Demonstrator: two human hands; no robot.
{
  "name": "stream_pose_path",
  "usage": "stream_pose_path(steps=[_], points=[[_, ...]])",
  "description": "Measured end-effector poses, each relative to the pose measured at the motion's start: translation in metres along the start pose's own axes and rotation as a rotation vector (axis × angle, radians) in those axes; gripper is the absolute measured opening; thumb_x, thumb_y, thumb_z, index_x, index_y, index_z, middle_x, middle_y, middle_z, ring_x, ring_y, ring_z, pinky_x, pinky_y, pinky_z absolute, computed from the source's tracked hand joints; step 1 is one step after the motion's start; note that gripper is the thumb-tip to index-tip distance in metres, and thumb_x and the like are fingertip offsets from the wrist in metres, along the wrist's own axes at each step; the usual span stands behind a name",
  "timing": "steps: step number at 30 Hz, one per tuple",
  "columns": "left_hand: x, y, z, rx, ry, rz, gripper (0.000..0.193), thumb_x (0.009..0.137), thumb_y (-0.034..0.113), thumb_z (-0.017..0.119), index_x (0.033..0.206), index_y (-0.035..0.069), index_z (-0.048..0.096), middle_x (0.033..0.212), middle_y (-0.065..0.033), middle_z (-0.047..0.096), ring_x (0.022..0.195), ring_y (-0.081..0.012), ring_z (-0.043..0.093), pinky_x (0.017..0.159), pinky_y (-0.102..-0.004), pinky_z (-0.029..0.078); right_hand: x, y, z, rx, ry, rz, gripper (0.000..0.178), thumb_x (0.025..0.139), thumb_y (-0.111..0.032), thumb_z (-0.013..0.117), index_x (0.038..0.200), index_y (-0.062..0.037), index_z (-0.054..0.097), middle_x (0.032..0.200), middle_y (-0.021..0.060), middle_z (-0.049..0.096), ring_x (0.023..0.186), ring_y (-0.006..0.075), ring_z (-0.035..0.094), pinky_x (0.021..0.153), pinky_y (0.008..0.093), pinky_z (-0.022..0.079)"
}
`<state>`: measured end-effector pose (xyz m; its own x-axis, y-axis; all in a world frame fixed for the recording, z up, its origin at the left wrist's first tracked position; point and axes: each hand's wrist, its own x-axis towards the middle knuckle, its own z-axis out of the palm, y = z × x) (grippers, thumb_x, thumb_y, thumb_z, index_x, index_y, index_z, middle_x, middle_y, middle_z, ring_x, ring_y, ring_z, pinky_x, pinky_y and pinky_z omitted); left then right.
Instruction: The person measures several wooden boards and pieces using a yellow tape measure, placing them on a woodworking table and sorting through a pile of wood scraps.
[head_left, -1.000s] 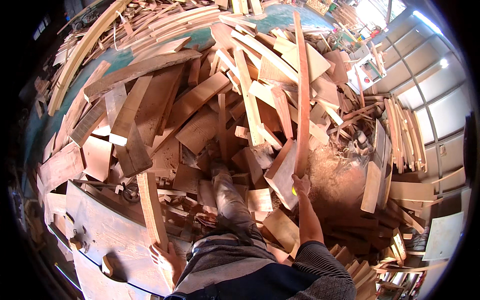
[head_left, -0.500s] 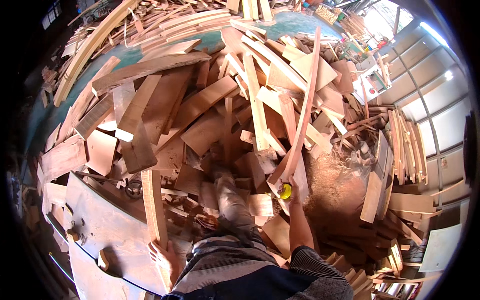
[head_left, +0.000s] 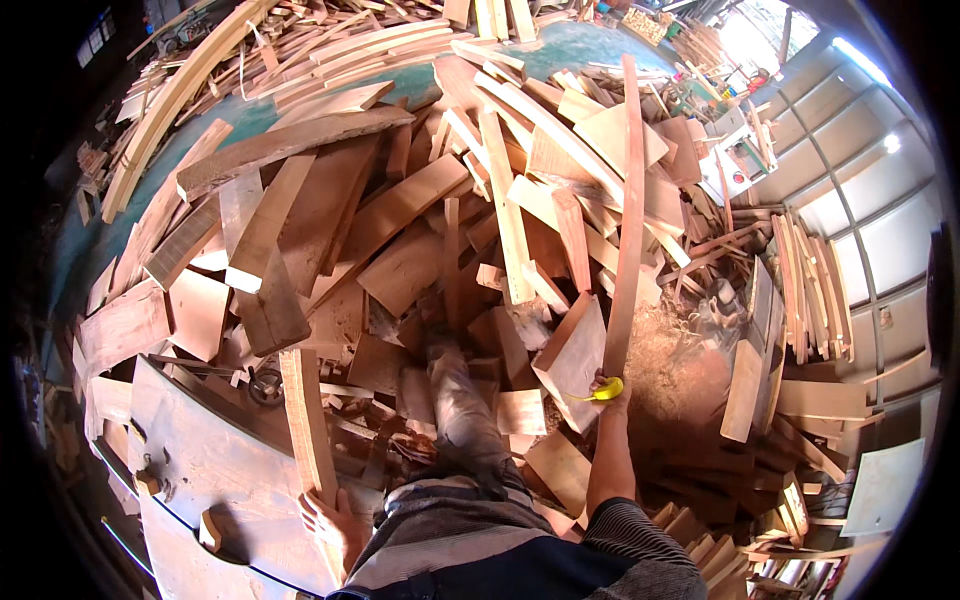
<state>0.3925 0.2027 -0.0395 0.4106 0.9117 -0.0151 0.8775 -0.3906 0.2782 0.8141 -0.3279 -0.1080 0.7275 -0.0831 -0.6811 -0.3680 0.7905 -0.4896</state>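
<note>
My right hand (head_left: pixel 611 408) is closed around the lower end of a long, slightly curved wooden strip (head_left: pixel 628 220). A yellow tape measure (head_left: pixel 608 388) is held in the same hand, against the strip. The strip points away from me over the woodpile. Just left of that hand lies a thick board (head_left: pixel 572 362) with a pale face. At the lower left, my left hand (head_left: pixel 335 524) grips a narrow wooden board (head_left: pixel 308 430), its fingers lying over the board's edge. That board rests along the side of a metal machine table (head_left: pixel 215 455).
A heap of loose planks and offcuts (head_left: pixel 400 265) fills the middle. Sawdust (head_left: pixel 665 375) covers the floor to the right. Long strips (head_left: pixel 815 290) lean by the panelled wall (head_left: pixel 905 320). A handwheel (head_left: pixel 266 386) sits beside the machine table. More timber (head_left: pixel 390 45) is stacked at the back.
My right hand has moved a little right with the strip and tape measure. The strip's near end has swung right, uncovering the pale-faced board. My left hand stays on its board.
</note>
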Motion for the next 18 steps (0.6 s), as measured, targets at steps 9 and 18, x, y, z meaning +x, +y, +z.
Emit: stream_pose_path(steps=[9, 18], points=[[0.004, -0.003, 0.0, 0.052, -0.059, -0.029, 0.066, 0.085, 0.054, 0.071, 0.129, 0.007, 0.055, 0.129, -0.0167, 0.057, 0.122, -0.042, 0.054, 0.102, -0.0563, 0.042, 0.0, -0.041, 0.001, -0.025, 0.403, -0.234, 0.05, 0.095, -0.056, 0.049, 0.09, -0.0092, 0.064, 0.067, 0.0102, 0.063, 0.048, 0.0271, 0.054, 0.046, 0.0403, 0.046], [0.006, 0.001, 0.013, 0.105, 0.062, 0.096, 0.06, 0.086, 0.044, 0.074, 0.125, 0.004, 0.052, 0.118, -0.0183, 0.057, 0.112, -0.0436, 0.057, 0.095, -0.0575, 0.045, 0.013, -0.095, -0.011, -0.152, 0.828, -0.45, 0.033, 0.092, -0.047, 0.061, 0.075, -0.0182, 0.059, 0.066, 0.0018, 0.059, 0.056, 0.0258, 0.061, 0.052, 0.0412, 0.052]])
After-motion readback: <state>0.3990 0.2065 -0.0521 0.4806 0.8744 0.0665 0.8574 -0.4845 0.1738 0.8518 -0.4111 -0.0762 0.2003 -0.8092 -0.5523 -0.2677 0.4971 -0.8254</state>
